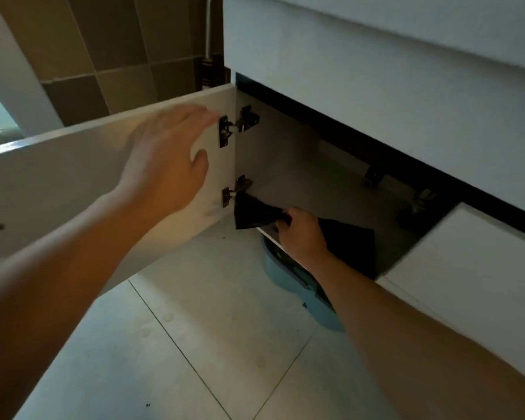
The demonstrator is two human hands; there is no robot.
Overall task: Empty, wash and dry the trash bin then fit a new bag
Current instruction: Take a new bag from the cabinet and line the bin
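My left hand (167,156) is up in front of the open cabinet door (58,177), fingers spread and relaxed, holding nothing; it is blurred, and I cannot tell whether the palm touches the door's inner face or floats just off it. The fingertips reach close to the upper of the 2 metal hinges (237,124) that join the door to the cabinet wall.

My right hand (300,234) is lower, at the front edge of the cabinet floor (331,192), fingers curled round a black bag (255,212). The bag's pinched end fans out to the left of my fist, its tip close under the lower hinge (235,190). More black material (350,244) lies on the cabinet floor just behind my wrist, but I cannot tell whether it is the same bag.

The blue trash bin (288,277) sits on the floor tiles (194,344) under the cabinet's front edge, directly below my right forearm, which hides much of it. Only part of its rim and side shows.

To the right, a second white door (467,268) stands closed. Above the opening runs the white front of the unit (376,71). Brown wall tiles (103,40) show beyond the open door.
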